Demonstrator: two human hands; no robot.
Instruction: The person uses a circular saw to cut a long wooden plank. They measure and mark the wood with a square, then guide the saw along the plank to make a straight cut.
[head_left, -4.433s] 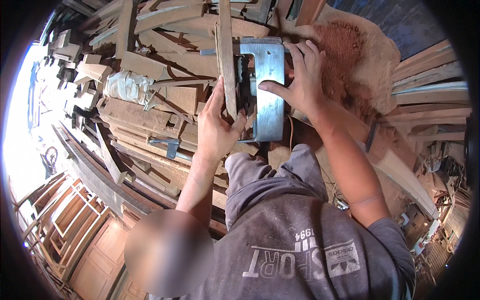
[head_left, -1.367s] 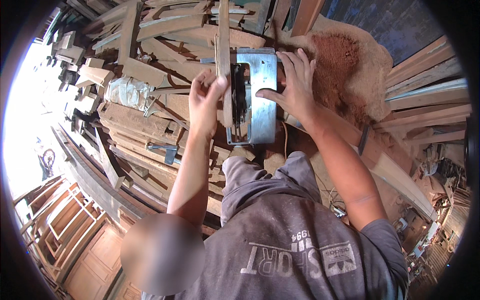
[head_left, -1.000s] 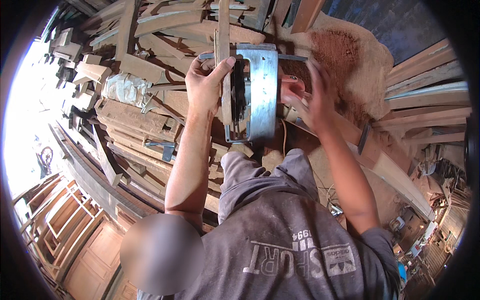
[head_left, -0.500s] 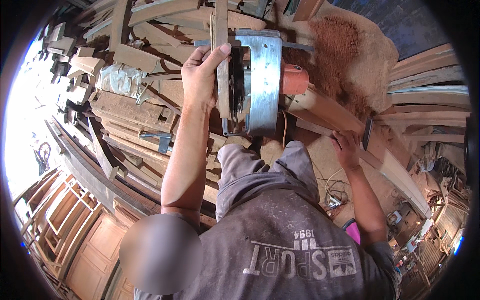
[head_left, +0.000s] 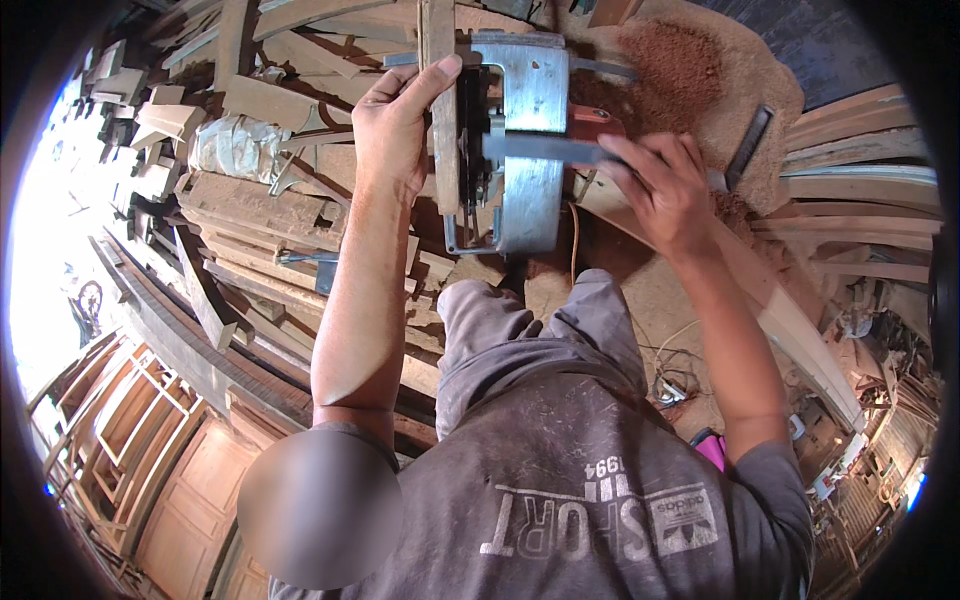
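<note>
On my head view, the metal saw (head_left: 533, 188) sits near twelve o'clock. At eleven, the left hand (head_left: 388, 135) pinches a wooden strip (head_left: 443, 140); at two, the right hand (head_left: 668, 195) grips a flat grey bar (head_left: 553, 149) reaching over the saw.

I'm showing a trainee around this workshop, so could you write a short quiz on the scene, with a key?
1. True or false: the left hand holds the wooden strip.

2. What does the right hand hold?
A) a hammer
B) a flat metal bar
C) a clamp

3. On which side of the bright base plate of the circular saw does the red housing show in the picture?

Key:
1. True
2. B
3. The right
</note>
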